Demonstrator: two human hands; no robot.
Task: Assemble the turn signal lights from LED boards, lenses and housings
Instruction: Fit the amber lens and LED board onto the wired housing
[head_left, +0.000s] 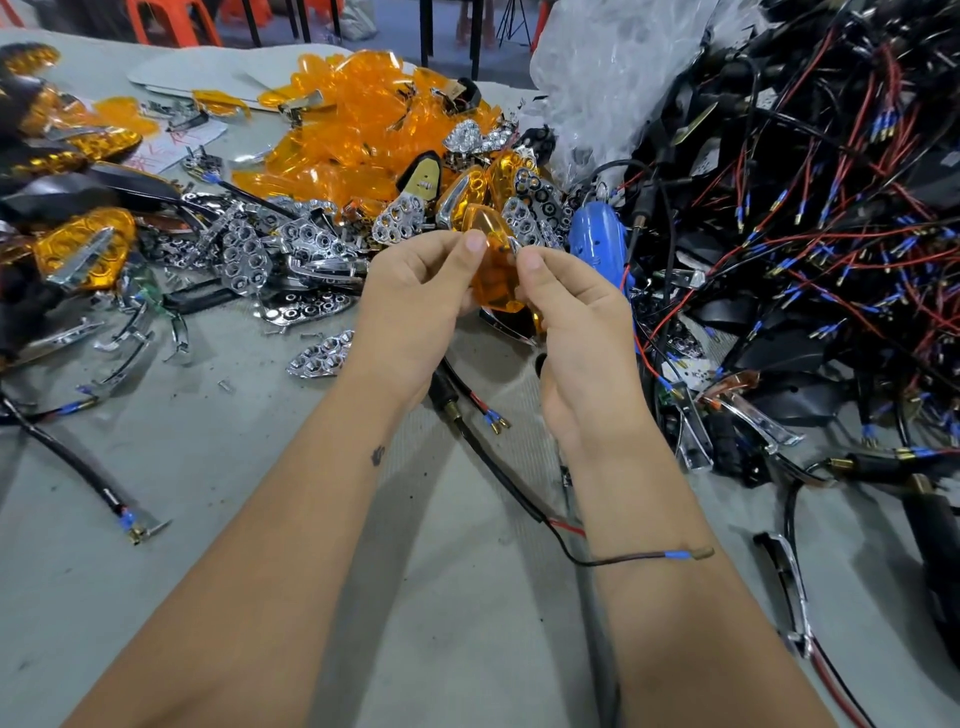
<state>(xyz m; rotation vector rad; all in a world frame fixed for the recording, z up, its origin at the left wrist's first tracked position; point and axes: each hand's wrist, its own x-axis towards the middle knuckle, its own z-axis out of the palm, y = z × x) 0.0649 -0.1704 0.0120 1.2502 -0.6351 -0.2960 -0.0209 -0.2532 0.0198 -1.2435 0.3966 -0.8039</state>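
Several finished lights lie at left, while both hands, left and right, pinch one amber lens at centre; large heaps of lenses and wired housings remain unassembled.

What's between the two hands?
Head view: an amber lens, pinched by the left hand and right hand; nothing else clearly fills the gap.

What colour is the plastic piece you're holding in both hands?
Clear orange: the lens, seen in the head view.

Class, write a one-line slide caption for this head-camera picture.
Both hands hold an orange lens above a table heaped with parts.
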